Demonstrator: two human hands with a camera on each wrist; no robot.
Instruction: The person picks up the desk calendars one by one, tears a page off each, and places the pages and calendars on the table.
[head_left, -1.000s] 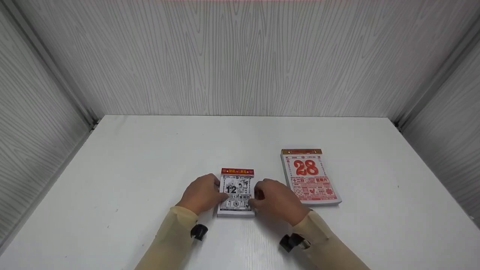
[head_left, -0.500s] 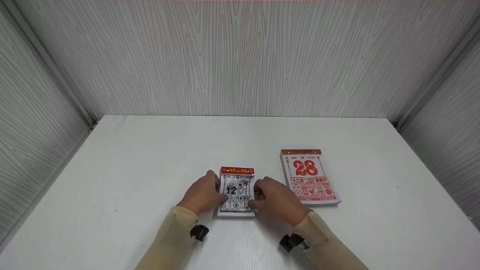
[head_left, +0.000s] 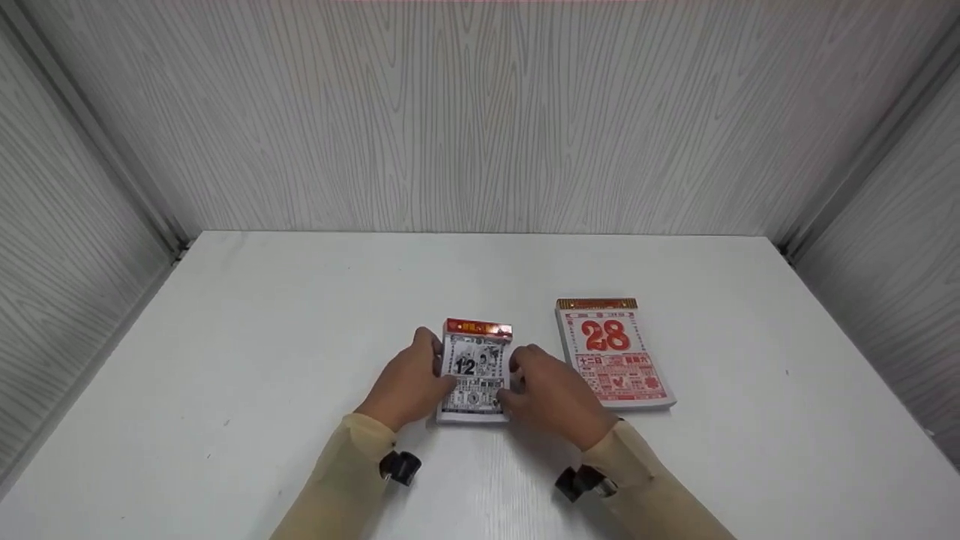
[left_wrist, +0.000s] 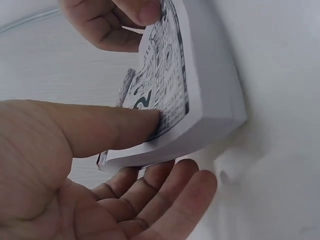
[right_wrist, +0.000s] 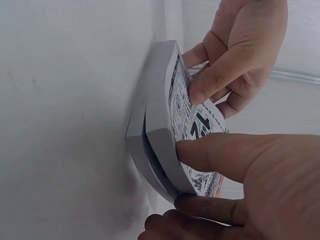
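Note:
A small tear-off calendar with a red top band and a black 12 lies between both hands, its top end tilted up off the table. My left hand grips its left edge, the thumb across the printed page and the fingers spread at the side and beneath. On the right edge my right hand pinches the pad between thumb and index finger. A narrow gap splits the thick page block there. A larger tear-off calendar with a red 28 lies flat just beyond the right hand.
Both calendars are on a white table. A grey wood-grain panel rises along its back edge, with similar panels at the sides. Each sleeved wrist carries a small black camera.
The small calendar's top end has risen from the table and the pad has shifted slightly away from me. Both hands keep their hold, the left fingers moving a little upward. The larger calendar stays put.

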